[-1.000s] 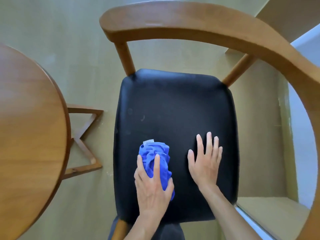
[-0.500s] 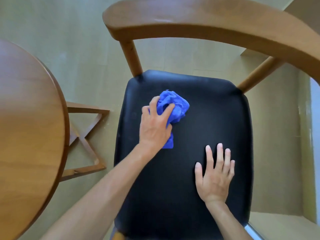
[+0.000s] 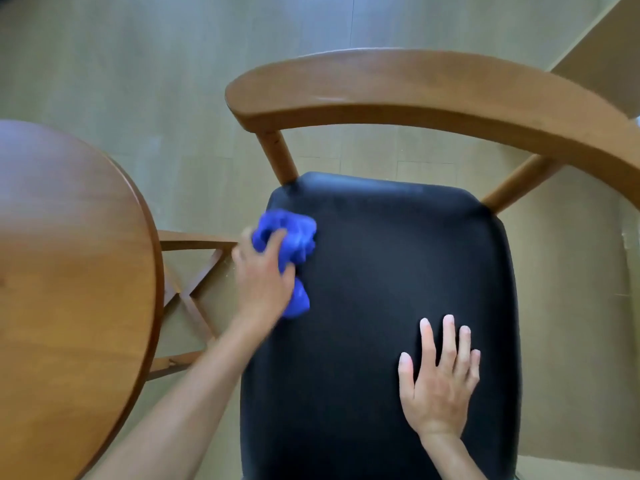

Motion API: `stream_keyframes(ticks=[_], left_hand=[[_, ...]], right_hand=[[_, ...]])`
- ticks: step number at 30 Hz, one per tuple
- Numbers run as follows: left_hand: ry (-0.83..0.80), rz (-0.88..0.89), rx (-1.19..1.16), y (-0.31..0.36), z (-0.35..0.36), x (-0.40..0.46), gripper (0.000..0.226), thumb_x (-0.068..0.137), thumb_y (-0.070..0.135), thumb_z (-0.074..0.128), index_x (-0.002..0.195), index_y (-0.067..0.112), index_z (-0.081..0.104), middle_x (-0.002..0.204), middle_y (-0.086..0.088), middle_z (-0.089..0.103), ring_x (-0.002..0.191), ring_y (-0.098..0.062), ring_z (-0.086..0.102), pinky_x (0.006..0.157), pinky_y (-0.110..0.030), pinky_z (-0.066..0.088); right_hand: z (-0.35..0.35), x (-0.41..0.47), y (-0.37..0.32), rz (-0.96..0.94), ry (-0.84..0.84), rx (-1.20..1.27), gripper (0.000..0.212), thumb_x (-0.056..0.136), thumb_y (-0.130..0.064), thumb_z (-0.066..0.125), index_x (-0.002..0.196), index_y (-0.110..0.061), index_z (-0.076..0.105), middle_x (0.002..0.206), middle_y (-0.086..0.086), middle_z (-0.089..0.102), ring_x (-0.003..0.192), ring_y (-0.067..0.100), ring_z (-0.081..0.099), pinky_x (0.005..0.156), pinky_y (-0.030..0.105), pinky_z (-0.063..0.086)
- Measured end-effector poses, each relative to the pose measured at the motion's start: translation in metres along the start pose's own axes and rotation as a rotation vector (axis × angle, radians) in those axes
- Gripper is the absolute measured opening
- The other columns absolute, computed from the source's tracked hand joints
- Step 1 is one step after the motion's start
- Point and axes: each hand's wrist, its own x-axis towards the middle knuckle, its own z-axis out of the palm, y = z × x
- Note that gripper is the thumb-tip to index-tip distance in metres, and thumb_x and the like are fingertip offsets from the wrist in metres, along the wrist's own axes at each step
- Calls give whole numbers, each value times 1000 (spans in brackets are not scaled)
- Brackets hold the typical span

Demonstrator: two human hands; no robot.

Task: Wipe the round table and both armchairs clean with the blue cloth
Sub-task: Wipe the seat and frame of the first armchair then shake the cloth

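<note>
Below me stands an armchair with a black padded seat [image 3: 398, 271] and a curved wooden backrest [image 3: 398, 95]. My left hand [image 3: 265, 282] presses a bunched blue cloth [image 3: 287, 240] onto the seat's far left edge, fingers curled over it. My right hand [image 3: 438, 379] lies flat on the near right part of the seat, fingers spread, holding nothing. The round wooden table [image 3: 69, 271] fills the left side of the view.
The table's crossed wooden base [image 3: 190, 289] shows on the floor between table and chair. Pale wood flooring [image 3: 156, 64] surrounds both. A wall or skirting edge [image 3: 602, 53] runs along the far right corner.
My left hand has swept the cloth from the near middle of the seat up and over to its far left edge. My right hand has stayed flat on the seat.
</note>
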Motion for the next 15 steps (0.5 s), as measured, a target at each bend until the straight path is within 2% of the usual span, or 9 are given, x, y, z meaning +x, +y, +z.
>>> stream_keyframes(ticks=[3, 5, 7, 9, 11, 12, 13, 15], left_hand=[[-12, -83, 33, 13, 2, 72, 46, 81, 16, 53, 126, 24, 48, 139, -15, 32, 110, -40, 41, 89, -43, 40], [-16, -108, -16, 3, 4, 68, 44, 80, 17, 54, 123, 26, 48, 138, -12, 33, 109, -38, 43, 88, -41, 42], [0, -107, -112, -12, 0, 31, 42, 78, 16, 58, 116, 31, 48, 134, -8, 34, 110, -33, 46, 84, -33, 39], [-24, -67, -197, -32, -5, -29, 50, 75, 10, 62, 115, 35, 48, 135, -4, 30, 117, -26, 45, 89, -25, 34], [-166, -16, -160, -54, -5, -107, 65, 76, 12, 66, 133, 35, 45, 145, 0, 20, 128, -23, 39, 97, -25, 35], [-267, -13, -136, -58, -7, -143, 71, 79, 20, 66, 142, 36, 37, 150, 2, 11, 132, -25, 38, 99, -27, 38], [-338, -15, -122, -58, -10, -171, 73, 81, 27, 65, 145, 38, 32, 152, 1, 7, 132, -28, 40, 98, -29, 41], [-338, 3, -160, -54, -12, -185, 73, 69, 16, 73, 133, 36, 44, 147, -12, 23, 118, -34, 54, 81, -30, 51]], right_hand=[[2, 0, 0, -9, 9, -2, 61, 90, -44, 35, 145, -18, 35, 158, 12, 21, 147, 35, 15, 116, 54, 13], [2, 0, 0, -10, 5, -11, 61, 90, -43, 35, 145, -18, 35, 158, 12, 22, 147, 35, 15, 116, 54, 13], [1, 0, -1, -4, 7, -12, 60, 90, -43, 36, 145, -18, 35, 158, 13, 22, 147, 35, 15, 115, 55, 13], [0, 1, -2, 1, 6, -20, 60, 90, -42, 36, 144, -18, 37, 157, 13, 23, 146, 35, 16, 115, 55, 14], [-1, 0, -3, 2, 6, -20, 60, 89, -42, 36, 143, -17, 38, 157, 13, 24, 145, 36, 18, 115, 55, 15], [-1, 0, -3, 0, 9, -19, 60, 89, -43, 36, 143, -16, 39, 156, 14, 25, 145, 36, 19, 115, 56, 15], [-1, 0, -3, 1, 11, -22, 60, 89, -43, 36, 143, -16, 39, 156, 14, 25, 145, 36, 19, 115, 56, 15], [1, 0, -2, 4, 10, -24, 60, 89, -43, 36, 143, -16, 39, 157, 13, 24, 145, 36, 18, 115, 56, 15]])
